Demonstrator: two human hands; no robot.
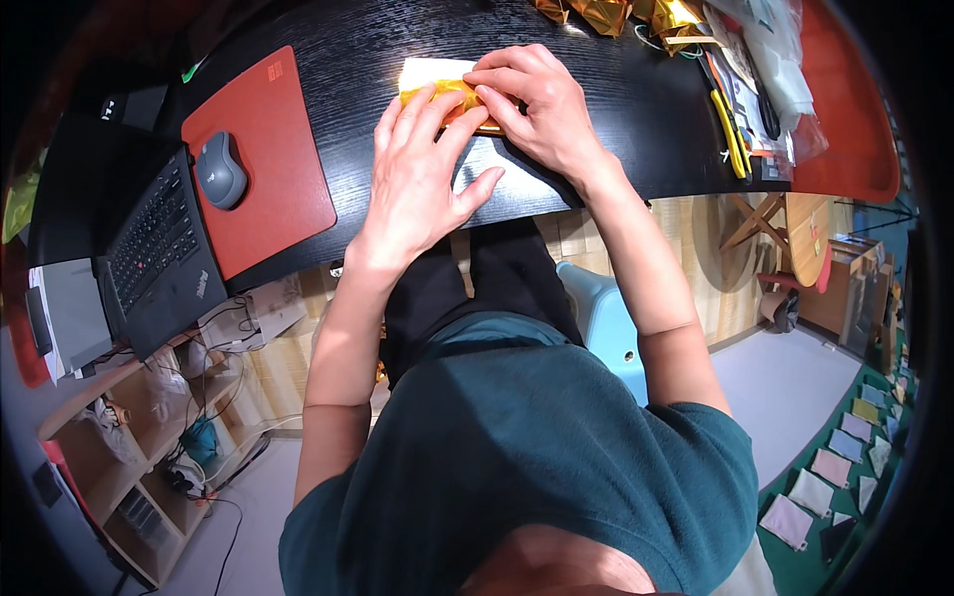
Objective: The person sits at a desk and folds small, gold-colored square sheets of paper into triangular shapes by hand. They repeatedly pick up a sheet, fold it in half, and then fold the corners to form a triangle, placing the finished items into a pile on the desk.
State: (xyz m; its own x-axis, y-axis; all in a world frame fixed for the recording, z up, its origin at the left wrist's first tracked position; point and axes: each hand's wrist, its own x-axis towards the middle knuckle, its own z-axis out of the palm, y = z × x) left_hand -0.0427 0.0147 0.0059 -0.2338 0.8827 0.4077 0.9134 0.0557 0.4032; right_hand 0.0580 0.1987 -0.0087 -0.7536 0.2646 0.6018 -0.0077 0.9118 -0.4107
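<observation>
A shiny gold foil sheet (454, 89) lies on the black table close to its front edge, with a bright white patch along its far side. My left hand (415, 174) rests over the foil's near left part, fingers stretched out and thumb held well apart. From the right, my right hand (545, 111) has its bent fingers and thumb at the foil's right end, closed on it. Both hands cover much of the foil, so its folds and full shape are hidden.
On the left are a red mouse pad (283, 159) with a dark mouse (221, 171) and an open laptop (149, 238). Crumpled gold foil (601, 14), a yellow cutter (730, 134) and clear plastic bags (780, 60) sit at the right. A light-blue stool (606, 323) stands below the table edge.
</observation>
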